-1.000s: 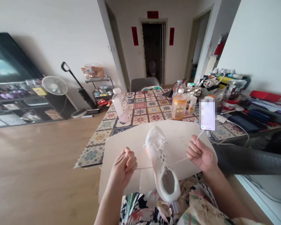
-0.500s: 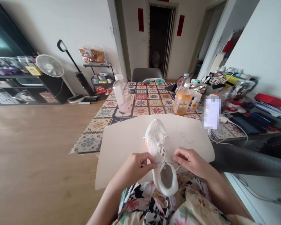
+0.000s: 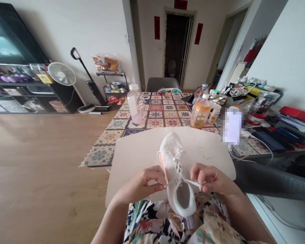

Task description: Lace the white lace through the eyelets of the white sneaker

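A white sneaker (image 3: 170, 149) with an orange patch on its left side lies toe-away in front of me, its heel at my lap. Its white laces criss-cross up the tongue. My left hand (image 3: 152, 179) pinches one lace end just left of the shoe's opening. On the other side, my right hand (image 3: 208, 179) grips the other shoelace (image 3: 193, 182) between thumb and fingers, drawn out to the right. Under the shoe's front is a large white board (image 3: 137, 152) at the table's near edge.
A patterned tablecloth (image 3: 112, 136) covers the table. A clear bottle (image 3: 137, 106) stands left, an orange drink bottle (image 3: 200, 113) right of centre. A blurred-out phone-like object (image 3: 233, 127), cables and clutter crowd the right side. A grey chair (image 3: 162, 83) stands at the far end.
My right hand has moved slightly right and now holds its lace stretched out. My left hand has dropped a little with its lace. The view has tilted slightly.
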Demonstrator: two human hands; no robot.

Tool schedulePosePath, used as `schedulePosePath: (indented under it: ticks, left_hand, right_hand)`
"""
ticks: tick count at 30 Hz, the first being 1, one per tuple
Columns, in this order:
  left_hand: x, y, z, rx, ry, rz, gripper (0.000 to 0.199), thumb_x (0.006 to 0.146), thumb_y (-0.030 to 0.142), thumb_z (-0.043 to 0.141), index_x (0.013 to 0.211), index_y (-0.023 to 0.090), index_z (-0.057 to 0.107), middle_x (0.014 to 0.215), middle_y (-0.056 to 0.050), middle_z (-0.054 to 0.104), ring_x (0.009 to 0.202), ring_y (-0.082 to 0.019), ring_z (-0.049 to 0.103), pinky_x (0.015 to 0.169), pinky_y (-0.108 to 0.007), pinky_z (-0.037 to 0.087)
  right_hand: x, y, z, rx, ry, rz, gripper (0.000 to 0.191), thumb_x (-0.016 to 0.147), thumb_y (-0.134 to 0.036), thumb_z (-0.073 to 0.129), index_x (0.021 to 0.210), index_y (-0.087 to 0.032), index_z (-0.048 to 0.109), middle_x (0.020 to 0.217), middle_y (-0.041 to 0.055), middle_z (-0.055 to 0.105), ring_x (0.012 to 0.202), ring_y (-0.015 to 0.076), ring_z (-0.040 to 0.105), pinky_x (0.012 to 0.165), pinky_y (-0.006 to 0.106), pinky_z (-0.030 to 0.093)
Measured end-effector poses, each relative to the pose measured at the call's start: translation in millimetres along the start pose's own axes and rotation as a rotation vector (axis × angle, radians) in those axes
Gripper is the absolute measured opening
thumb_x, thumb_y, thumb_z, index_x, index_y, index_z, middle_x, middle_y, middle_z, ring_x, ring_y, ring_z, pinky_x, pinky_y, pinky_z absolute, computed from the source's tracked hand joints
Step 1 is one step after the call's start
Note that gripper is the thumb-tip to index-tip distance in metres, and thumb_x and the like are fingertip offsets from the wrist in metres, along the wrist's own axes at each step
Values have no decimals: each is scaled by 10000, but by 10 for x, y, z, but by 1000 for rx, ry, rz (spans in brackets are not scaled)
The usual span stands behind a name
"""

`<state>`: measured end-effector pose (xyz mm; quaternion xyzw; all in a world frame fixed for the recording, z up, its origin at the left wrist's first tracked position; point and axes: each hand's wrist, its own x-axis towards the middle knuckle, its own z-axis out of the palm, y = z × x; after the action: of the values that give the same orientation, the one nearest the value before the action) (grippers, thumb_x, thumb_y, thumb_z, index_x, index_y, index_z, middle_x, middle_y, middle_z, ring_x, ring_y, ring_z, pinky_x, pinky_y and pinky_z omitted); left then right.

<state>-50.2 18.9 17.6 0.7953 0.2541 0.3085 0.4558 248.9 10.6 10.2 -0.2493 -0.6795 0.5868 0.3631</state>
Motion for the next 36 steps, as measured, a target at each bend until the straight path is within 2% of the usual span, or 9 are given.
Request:
schedulePosePath:
  ticks: [3,6,9,12,17,20,22,27,36]
  left_hand:
    - [56,45,104,-141,72,113,334,877,483,674,750,176,709,1014,-110,690,949,-222,663,879,-342,504]
    - [126,64,275,-264,140,183,315,883,480,669,784,183,697,980,-105,729,984,-244,678,964,-416,481]
    - [194,33,448,-354,235,196,297,905,452,653,800,178,699,795,-66,705,804,-193,675,826,-343,525]
    - [246,-13,571,-322,343,199,247,897,402,685,799,181,736,796,-57,670,764,-161,644,733,-267,514]
    - [294,-39,679,-396,441,117,189,823,372,777,796,188,743,756,-20,630,691,-119,619,663,-215,498]
    - [305,-26,710,-546,446,3,300,739,418,840,887,196,703,720,-3,651,640,-125,619,632,-227,503]
    - [303,-12,716,-495,469,-26,341,715,459,845,845,178,702,717,-14,657,626,-128,602,613,-230,486]
    - [284,11,715,-162,574,29,344,775,484,784,689,165,689,671,-30,634,615,-135,537,614,-250,441]
    - [256,-47,731,-74,515,2,145,806,228,727,709,172,634,726,-44,643,690,-167,579,675,-287,468]
  right_hand:
    - [58,48,161,186,63,-88,206,782,-427,820,731,-244,739,1006,37,715,1024,234,652,931,383,481]
    - [109,94,316,243,141,-171,118,823,-404,796,813,-291,763,842,-2,749,895,203,695,1026,411,439]
    - [144,114,433,178,271,-184,74,855,-358,773,833,-288,769,756,-19,708,716,150,670,829,297,525]
    - [164,100,507,2,357,-201,86,903,-311,719,851,-271,775,790,-2,665,699,134,646,640,222,512]
    - [161,90,567,-294,423,-299,66,924,-241,677,908,-258,739,817,5,673,731,132,642,661,197,508]
    - [146,100,577,-376,445,-301,41,913,-228,675,875,-234,686,792,3,673,729,141,636,688,208,510]
    - [136,93,569,-403,421,-295,76,921,-242,655,848,-224,664,789,9,667,727,148,628,690,218,508]
    - [117,60,545,-422,363,-271,80,930,-272,625,877,-222,658,813,26,654,759,170,609,708,243,502]
    - [166,109,590,-209,485,-152,236,952,-377,590,787,-208,609,698,0,630,625,146,612,583,210,494]
